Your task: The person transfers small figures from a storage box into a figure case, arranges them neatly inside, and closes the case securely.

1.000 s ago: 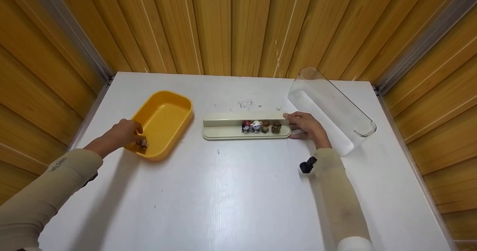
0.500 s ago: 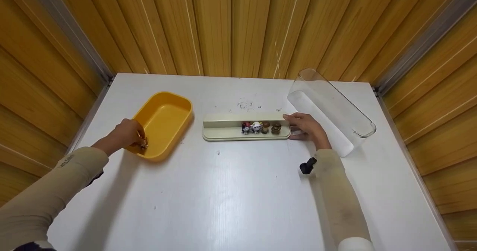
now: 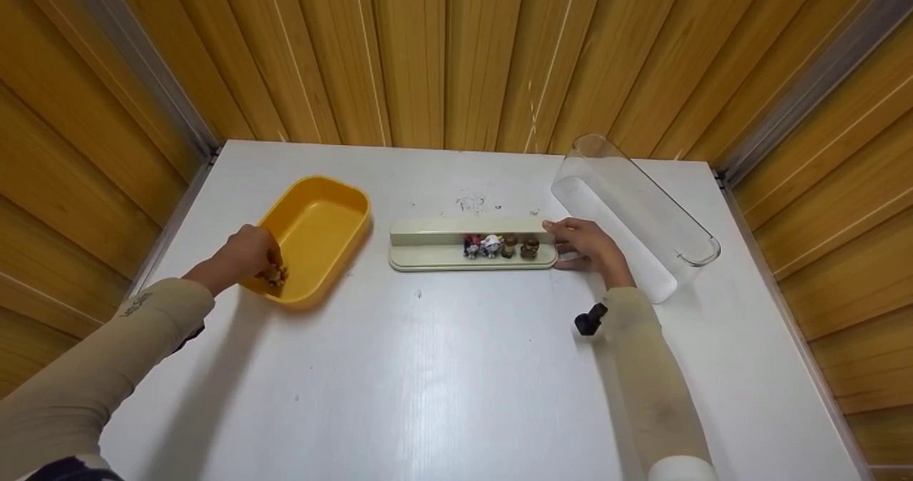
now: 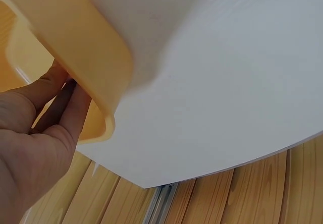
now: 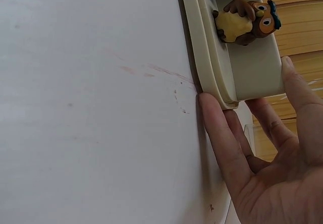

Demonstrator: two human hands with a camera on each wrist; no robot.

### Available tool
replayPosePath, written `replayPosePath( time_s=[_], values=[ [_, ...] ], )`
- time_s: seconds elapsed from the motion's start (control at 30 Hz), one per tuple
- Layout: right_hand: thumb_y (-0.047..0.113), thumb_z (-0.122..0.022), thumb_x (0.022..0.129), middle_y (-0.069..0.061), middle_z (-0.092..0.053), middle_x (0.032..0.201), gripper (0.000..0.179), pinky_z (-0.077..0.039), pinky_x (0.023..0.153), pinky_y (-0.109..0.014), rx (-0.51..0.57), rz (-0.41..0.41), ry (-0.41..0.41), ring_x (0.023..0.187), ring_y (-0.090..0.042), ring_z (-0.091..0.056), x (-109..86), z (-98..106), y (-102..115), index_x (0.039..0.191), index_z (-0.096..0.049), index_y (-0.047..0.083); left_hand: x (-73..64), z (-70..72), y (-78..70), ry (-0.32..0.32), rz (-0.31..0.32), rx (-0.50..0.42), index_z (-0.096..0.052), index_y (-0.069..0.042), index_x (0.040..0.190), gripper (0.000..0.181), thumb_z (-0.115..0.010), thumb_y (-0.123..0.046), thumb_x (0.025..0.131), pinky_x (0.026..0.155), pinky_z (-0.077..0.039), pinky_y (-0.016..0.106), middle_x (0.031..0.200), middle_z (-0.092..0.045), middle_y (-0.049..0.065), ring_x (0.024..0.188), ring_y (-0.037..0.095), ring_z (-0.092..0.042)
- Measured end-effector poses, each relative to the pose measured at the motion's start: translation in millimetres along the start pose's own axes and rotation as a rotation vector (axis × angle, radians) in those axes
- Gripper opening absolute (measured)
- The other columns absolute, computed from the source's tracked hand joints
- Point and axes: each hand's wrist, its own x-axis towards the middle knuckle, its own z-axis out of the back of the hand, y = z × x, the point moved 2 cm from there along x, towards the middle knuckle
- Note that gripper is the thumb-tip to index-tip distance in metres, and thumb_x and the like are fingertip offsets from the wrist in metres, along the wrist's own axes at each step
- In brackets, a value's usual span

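Note:
My left hand [image 3: 246, 252] reaches over the side of a yellow plastic bin [image 3: 314, 235]. Its thumb and fingers come together on a small brown figurine [image 3: 275, 277] in the near left corner; in the left wrist view the bin wall hides the fingertips. At the centre of the table lies a cream stepped display base [image 3: 426, 255]. My right hand [image 3: 588, 245] grips its right end, thumb on the raised back step and fingertips at the front corner. On the lower step several figurines stand in a row, with an owl figurine [image 5: 250, 22] closest to that hand.
Behind the right hand, a long clear plastic cover [image 3: 635, 188] lies slanted on the white table [image 3: 442, 367]. Wood-patterned panels [image 3: 471, 53] enclose the back and both sides. A black wrist camera [image 3: 589, 320] juts from the right sleeve.
My left hand has moved slightly right and lower into the bin, its fingers closing over the brown figurine. The right hand, the base and its figurines have stayed put.

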Motion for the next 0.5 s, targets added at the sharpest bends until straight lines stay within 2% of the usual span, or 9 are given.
replayPosePath(
  time_s=[0.1, 0.27, 0.5],
  values=[
    [0.041, -0.063, 0.100, -0.015, -0.056, 0.125, 0.051, -0.055, 0.095, -0.044, 0.002, 0.003, -0.015, 0.114, -0.030, -0.060, -1.1, 0.1, 0.5, 0.134, -0.054, 0.004, 2.7, -0.8, -0.5, 0.008, -0.002, 0.006, -0.078, 0.006, 0.095, 0.010, -0.076, 0.005, 0.086, 0.064, -0.059, 0.032, 0.089, -0.072, 0.019, 0.073, 0.023, -0.066],
    [0.050, -0.068, 0.095, -0.013, -0.057, 0.122, 0.056, -0.059, 0.088, -0.041, 0.014, 0.016, -0.046, 0.105, -0.024, -0.063, 18.8, 6.3, -14.8, 0.130, -0.056, 0.008, 5.8, -2.5, 1.3, 0.006, 0.006, 0.012, -0.078, 0.005, 0.094, 0.009, -0.077, 0.004, 0.086, 0.062, -0.058, 0.031, 0.088, -0.071, 0.018, 0.073, 0.022, -0.065],
    [0.056, -0.071, 0.090, -0.014, -0.059, 0.122, 0.066, -0.060, 0.085, -0.038, -0.010, 0.028, -0.057, 0.103, -0.022, -0.065, 26.3, 5.6, -20.8, 0.133, -0.055, 0.008, -1.5, -2.3, 0.3, -0.039, -0.011, 0.014, -0.078, 0.005, 0.093, 0.008, -0.076, 0.006, 0.086, 0.064, -0.057, 0.033, 0.088, -0.071, 0.018, 0.079, 0.027, -0.064]
  ],
)
